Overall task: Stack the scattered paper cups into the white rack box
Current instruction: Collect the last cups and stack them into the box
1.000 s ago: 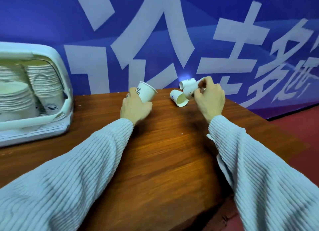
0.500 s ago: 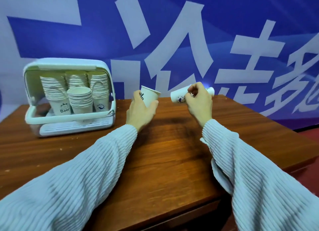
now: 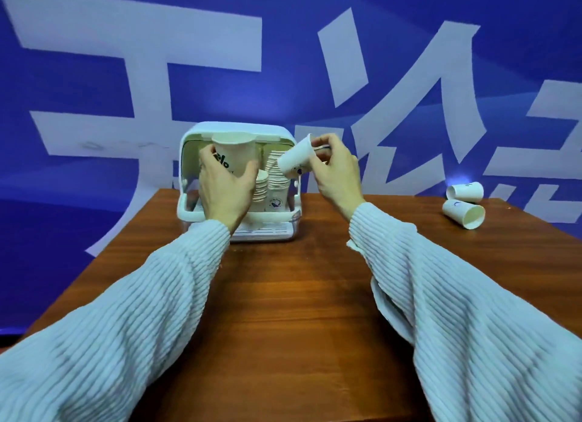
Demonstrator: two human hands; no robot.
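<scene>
The white rack box stands open at the table's far edge, with stacks of upturned paper cups inside. My left hand holds an upright paper cup with dark lettering right in front of the box. My right hand holds a second paper cup, tilted with its base pointing down-left toward the stacks. Two loose cups lie on their sides at the far right of the table, one behind and one in front.
The brown wooden table fills the foreground, and its right and left edges drop off to the floor. A blue banner with large white characters hangs right behind the table. My ribbed pale sleeves cover the lower corners.
Both hands have carried their cups from the table's right part leftward to the front of the rack box. The view has swung left, so the box now sits in the centre.
</scene>
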